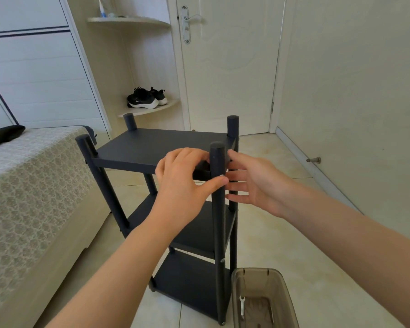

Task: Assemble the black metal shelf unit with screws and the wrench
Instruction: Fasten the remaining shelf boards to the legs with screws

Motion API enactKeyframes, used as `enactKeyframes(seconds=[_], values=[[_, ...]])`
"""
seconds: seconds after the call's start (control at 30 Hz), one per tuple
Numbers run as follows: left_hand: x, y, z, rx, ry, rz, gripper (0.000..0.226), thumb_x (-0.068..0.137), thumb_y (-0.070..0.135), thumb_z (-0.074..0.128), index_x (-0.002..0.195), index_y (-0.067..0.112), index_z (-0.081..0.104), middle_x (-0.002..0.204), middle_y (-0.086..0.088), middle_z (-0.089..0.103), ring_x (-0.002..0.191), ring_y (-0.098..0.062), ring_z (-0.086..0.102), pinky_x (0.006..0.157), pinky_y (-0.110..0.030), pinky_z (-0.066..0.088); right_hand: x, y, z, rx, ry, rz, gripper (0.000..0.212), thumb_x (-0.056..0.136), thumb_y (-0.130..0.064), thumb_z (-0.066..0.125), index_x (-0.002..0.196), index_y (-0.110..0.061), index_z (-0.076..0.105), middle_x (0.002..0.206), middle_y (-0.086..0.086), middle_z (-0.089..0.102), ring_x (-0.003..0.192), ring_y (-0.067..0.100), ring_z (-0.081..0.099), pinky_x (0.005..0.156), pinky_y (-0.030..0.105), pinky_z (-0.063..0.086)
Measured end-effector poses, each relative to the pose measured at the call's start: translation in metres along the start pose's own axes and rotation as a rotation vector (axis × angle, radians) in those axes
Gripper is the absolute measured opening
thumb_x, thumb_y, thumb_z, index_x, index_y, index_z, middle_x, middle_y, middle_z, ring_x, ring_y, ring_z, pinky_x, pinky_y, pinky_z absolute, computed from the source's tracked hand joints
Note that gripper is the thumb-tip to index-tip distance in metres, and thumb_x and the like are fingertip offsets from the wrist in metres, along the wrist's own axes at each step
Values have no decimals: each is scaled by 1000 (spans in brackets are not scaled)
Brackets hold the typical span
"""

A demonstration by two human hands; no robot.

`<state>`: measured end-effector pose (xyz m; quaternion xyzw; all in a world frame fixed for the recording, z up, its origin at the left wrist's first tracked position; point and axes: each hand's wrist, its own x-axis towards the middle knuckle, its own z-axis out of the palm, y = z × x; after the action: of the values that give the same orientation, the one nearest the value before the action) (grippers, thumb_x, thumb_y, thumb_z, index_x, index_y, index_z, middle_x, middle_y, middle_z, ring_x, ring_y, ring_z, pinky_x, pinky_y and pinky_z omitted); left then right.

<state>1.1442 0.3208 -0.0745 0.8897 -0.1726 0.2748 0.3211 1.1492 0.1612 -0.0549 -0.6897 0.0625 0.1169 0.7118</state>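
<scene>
Shelf unit [166, 147]: stands upright on the tile floor beside the bed, three shelves already on four posts
Left hand [182, 176]: thumb and fingers pinch the screw [221, 176] at the near post [217, 185], likely starting it by hand
Right hand [253, 183]: fingers spread wide, holding nothing, steadying the post's far side
Wrench [242, 307]: lies in the brown bin [282, 292], within reach for final tightening

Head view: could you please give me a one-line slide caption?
Left hand thumbs a screw into the black shelf unit's front post; right hand hovers open.
</scene>
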Motion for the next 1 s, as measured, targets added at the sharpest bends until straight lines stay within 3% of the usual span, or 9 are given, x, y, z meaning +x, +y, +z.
enactKeyframes(seconds=[0.17, 0.27, 0.33, 0.5, 0.63, 0.73, 0.87, 1.0], values=[[-2, 0, 2, 26, 6, 24, 33, 87, 51, 64, 117, 39, 58, 117, 24, 56, 119, -2, 44, 114, -33, 9, 0, -5, 3, -47, -46, -36, 29, 101, -28, 48, 120, -10, 63, 108, 10, 71, 97, 27, 70, 91, 47, 54], [-3, -1, 3, 79, -46, 15, 46, 90, 57, 52, 133, 41, 55, 139, 21, 53, 140, -5, 33, 121, -38, -3, 0, -6, 2, -70, -59, -54, 29, 101, -25, 46, 119, -9, 63, 105, 11, 72, 93, 27, 71, 84, 44, 57], [-4, -2, 3, 115, -60, 24, 50, 92, 60, 47, 138, 41, 53, 147, 21, 48, 145, -4, 26, 121, -37, -6, 1, -5, 1, -74, -70, -58, 30, 102, -26, 47, 121, -9, 62, 106, 12, 73, 96, 28, 71, 88, 47, 56], [-7, -4, 6, 131, -14, 69, 61, 90, 69, 36, 138, 38, 55, 146, 18, 51, 144, -7, 30, 121, -38, 0, 0, -1, -8, -63, -107, -90, 31, 101, -27, 52, 123, -7, 62, 105, 13, 74, 98, 25, 72, 91, 52, 55], [-9, -5, 9, 132, 22, 74, 50, 95, 60, 48, 136, 33, 59, 143, 14, 54, 142, -10, 35, 120, -37, 2, 0, 9, -19, -141, -74, -107, 29, 100, -22, 54, 123, -6, 60, 101, 11, 75, 95, 22, 73, 91, 47, 57], [-10, -4, 10, 143, 31, 85, 55, 93, 65, 43, 134, 32, 61, 142, 13, 56, 141, -11, 37, 120, -40, 7, 4, 28, -27, -317, -49, -31, 26, 99, -25, 57, 120, -11, 62, 99, 4, 75, 92, 18, 73, 87, 41, 59], [-11, -6, 11, 143, 15, 94, 63, 91, 68, 33, 134, 32, 61, 141, 13, 57, 141, -10, 36, 120, -42, 10, 24, 70, -44, -512, 25, 89, 22, 99, -25, 56, 115, -13, 63, 92, 0, 74, 83, 15, 73, 72, 29, 61], [-13, -7, 13, 156, 26, 100, 60, 93, 67, 35, 132, 31, 63, 139, 13, 58, 140, -10, 36, 120, -43, 11, 41, 118, -64, -607, 2, 293, 20, 99, -23, 57, 111, -10, 64, 93, 5, 75, 84, 20, 73, 73, 31, 61]])
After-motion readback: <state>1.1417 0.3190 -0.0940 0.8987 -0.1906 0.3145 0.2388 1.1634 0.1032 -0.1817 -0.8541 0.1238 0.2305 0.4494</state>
